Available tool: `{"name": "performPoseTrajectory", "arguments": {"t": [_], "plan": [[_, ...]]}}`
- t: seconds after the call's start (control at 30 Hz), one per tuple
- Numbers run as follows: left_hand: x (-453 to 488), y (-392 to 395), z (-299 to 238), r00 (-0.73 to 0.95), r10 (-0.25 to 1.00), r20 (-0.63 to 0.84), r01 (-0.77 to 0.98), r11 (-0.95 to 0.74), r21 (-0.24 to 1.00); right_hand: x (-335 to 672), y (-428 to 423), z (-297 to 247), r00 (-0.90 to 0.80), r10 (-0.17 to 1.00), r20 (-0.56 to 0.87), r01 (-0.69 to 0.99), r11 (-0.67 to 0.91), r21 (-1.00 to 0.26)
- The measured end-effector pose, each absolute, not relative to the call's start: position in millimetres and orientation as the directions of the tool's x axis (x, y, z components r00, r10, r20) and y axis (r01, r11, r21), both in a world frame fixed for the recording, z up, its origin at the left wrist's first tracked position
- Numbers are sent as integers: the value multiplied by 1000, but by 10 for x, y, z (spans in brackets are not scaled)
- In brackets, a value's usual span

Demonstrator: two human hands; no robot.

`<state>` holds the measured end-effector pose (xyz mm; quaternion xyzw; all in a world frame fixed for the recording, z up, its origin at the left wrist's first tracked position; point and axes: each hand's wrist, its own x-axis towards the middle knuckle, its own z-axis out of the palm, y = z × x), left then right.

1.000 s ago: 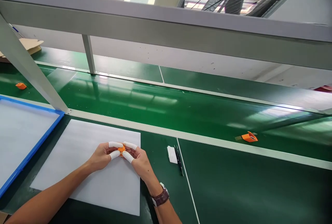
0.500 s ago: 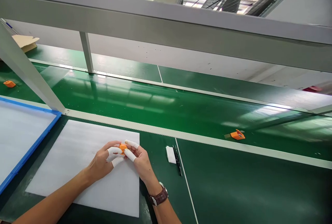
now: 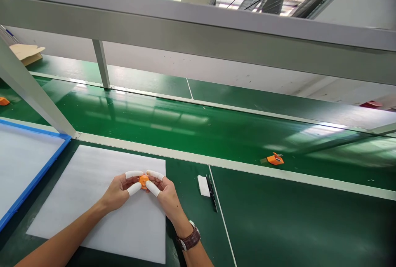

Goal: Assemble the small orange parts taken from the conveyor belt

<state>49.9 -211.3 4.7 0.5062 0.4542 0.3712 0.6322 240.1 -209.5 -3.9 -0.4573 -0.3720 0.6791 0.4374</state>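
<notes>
Both my hands meet over a white foam sheet (image 3: pixel 93 184) on the dark green bench. My left hand (image 3: pixel 119 190) and my right hand (image 3: pixel 162 190) wear white finger cots on thumb and forefinger. Between those fingertips they pinch a small orange plastic part (image 3: pixel 143 181), held just above the sheet. A brown wristwatch (image 3: pixel 189 240) sits on my right wrist.
A second orange part (image 3: pixel 274 159) lies on the glossy green conveyor belt (image 3: pixel 185 122) to the right, a third (image 3: pixel 3 101) at the far left. A small white piece (image 3: pixel 203 185) and a black tool (image 3: pixel 212 192) lie beside the sheet. A blue-framed tray (image 3: pixel 37 168) is left; a grey frame post (image 3: pixel 34 94) slants above it.
The orange part on the belt has drifted left, as has the one at far left. My fingers have shifted their pinch on the held part, with the hands staying over the sheet.
</notes>
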Motion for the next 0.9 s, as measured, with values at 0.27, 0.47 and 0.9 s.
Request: {"name": "performPoseTrajectory", "arguments": {"t": [0.27,0.47,0.9], "plan": [[501,-2115,34,313,922,-230,-9,245,969,2437,-2100,-30,-255,931,-260,-238,-321,-917],[515,-2117,40,337,918,-209,-17,228,974,2441,-2083,-38,-272,924,-269,-210,-330,-920],[580,-2202,-41,233,940,249,305,-313,899,2429,-2061,-57,-177,945,-276,-274,-316,-908]]}}
